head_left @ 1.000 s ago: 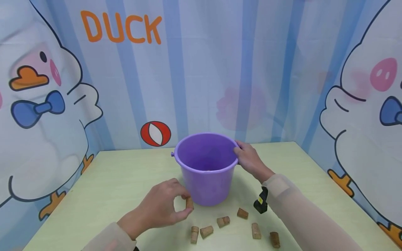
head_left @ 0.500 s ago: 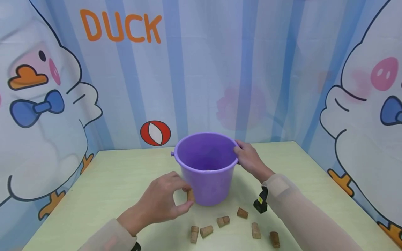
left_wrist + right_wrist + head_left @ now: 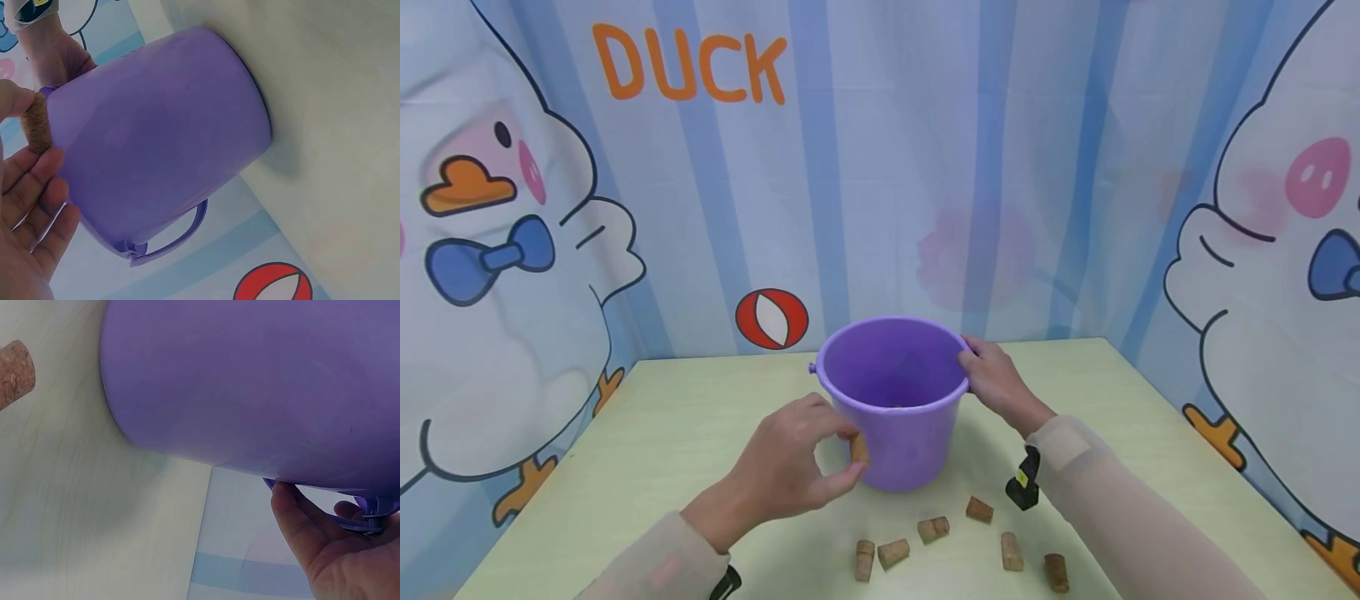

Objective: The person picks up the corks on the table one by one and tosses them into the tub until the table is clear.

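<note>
My left hand [image 3: 782, 462] pinches a cork [image 3: 859, 450] between thumb and fingertips, in front of the left side of a purple bucket [image 3: 904, 450]. The left wrist view shows this cork [image 3: 36, 124] upright on the picture beside the bucket's rim, other fingers spread below it. The bucket stands upright on the table. At its right side my right hand [image 3: 1000, 387] grips the rim; in the right wrist view its fingers [image 3: 300, 528] are curled by the handle mount. The bucket's handle [image 3: 181, 240] hangs down at the back. Its bottom inside is mostly hidden.
Several corks lie scattered on the pale table [image 3: 715, 400] before the bucket, among them a left cork [image 3: 865, 561], a middle cork [image 3: 933, 529] and a dark right cork [image 3: 1056, 573]. A duck-print curtain [image 3: 887, 167] surrounds the table's back and sides.
My left hand has risen with the cork along the bucket's front left side, from near its base to higher up. The right hand and bucket have stayed in place.
</note>
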A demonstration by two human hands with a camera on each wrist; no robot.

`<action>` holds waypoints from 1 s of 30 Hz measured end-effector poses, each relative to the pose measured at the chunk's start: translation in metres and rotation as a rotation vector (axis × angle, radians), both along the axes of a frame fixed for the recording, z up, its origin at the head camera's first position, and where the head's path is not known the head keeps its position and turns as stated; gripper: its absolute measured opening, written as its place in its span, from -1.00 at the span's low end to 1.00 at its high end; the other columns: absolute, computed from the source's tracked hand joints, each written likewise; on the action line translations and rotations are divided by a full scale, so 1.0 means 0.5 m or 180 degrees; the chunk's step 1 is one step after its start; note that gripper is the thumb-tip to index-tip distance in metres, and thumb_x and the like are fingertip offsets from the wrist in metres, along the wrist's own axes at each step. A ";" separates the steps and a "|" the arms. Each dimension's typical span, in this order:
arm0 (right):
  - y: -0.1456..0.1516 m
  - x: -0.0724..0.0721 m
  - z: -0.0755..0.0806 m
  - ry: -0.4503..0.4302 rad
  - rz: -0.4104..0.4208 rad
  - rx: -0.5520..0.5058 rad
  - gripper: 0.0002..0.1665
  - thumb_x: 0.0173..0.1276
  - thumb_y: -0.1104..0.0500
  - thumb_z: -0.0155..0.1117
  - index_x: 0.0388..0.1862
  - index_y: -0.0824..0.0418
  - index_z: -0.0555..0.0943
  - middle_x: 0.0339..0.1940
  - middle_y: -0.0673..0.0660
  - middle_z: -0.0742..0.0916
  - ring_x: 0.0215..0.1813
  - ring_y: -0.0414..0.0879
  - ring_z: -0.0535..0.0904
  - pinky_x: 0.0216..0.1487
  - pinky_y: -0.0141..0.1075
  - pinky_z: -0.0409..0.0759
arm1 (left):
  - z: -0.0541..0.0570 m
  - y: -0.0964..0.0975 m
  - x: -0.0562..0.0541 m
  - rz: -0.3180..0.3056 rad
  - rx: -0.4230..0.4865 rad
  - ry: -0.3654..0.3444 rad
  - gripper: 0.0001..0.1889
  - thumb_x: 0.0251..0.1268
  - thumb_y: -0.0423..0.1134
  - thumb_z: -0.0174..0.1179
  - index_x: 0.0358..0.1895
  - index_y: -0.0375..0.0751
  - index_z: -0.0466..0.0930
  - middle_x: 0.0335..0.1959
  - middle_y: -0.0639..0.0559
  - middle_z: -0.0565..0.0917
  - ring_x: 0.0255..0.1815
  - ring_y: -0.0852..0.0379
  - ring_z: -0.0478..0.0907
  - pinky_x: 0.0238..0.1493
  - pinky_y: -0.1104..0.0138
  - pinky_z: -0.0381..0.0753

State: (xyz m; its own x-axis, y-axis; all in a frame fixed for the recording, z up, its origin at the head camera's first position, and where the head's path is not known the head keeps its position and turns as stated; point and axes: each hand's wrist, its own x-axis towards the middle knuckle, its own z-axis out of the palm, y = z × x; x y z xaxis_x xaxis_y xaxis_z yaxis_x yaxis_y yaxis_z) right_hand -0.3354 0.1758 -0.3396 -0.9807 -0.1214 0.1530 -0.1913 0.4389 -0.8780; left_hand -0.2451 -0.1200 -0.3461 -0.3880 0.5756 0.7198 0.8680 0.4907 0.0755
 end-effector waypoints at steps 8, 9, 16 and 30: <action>0.001 -0.001 -0.001 0.0028 0.0009 -0.0013 -0.36 0.56 0.16 -0.23 0.54 0.35 0.32 0.22 0.33 0.67 0.11 0.13 0.68 0.01 -0.20 0.70 | 0.025 0.006 -0.008 -0.0047 0.0056 0.0053 -0.74 0.00 -0.21 0.50 -0.21 -0.03 0.68 -0.33 0.22 0.66 -0.21 0.20 0.57 -0.23 0.30 0.66; 0.001 -0.001 -0.001 0.0028 0.0009 -0.0017 -0.36 0.56 0.17 -0.23 0.54 0.35 0.32 0.22 0.34 0.67 0.11 0.14 0.68 0.01 -0.20 0.70 | 0.028 0.006 -0.009 -0.0032 0.0063 0.0072 -0.75 0.00 -0.21 0.50 -0.22 -0.04 0.68 -0.34 0.22 0.65 -0.21 0.20 0.56 -0.23 0.30 0.66; 0.000 -0.002 -0.002 0.0006 -0.0007 -0.0010 -0.35 0.57 0.16 -0.23 0.56 0.34 0.29 0.28 0.34 0.64 0.18 0.17 0.66 0.06 -0.15 0.70 | 0.042 0.009 -0.017 0.0069 0.0125 0.0296 -0.83 0.01 -0.21 0.47 -0.34 -0.07 0.66 -0.39 0.21 0.64 -0.24 0.19 0.56 -0.25 0.31 0.65; 0.001 -0.003 -0.001 -0.0010 -0.0015 -0.0019 -0.36 0.56 0.17 -0.23 0.55 0.35 0.30 0.27 0.34 0.64 0.18 0.16 0.65 0.07 -0.14 0.70 | 0.059 0.024 -0.039 0.0191 0.0153 0.0383 -0.91 0.13 -0.19 0.39 -0.40 -0.04 0.65 -0.44 0.17 0.67 -0.29 0.17 0.56 -0.32 0.34 0.59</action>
State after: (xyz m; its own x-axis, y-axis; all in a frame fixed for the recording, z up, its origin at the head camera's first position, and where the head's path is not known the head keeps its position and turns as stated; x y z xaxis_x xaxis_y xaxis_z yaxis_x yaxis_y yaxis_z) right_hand -0.3369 0.1764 -0.3400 -0.9818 -0.1158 0.1506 -0.1864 0.4345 -0.8811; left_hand -0.2644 -0.1081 -0.3167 -0.3298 0.5176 0.7895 0.8415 0.5402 -0.0027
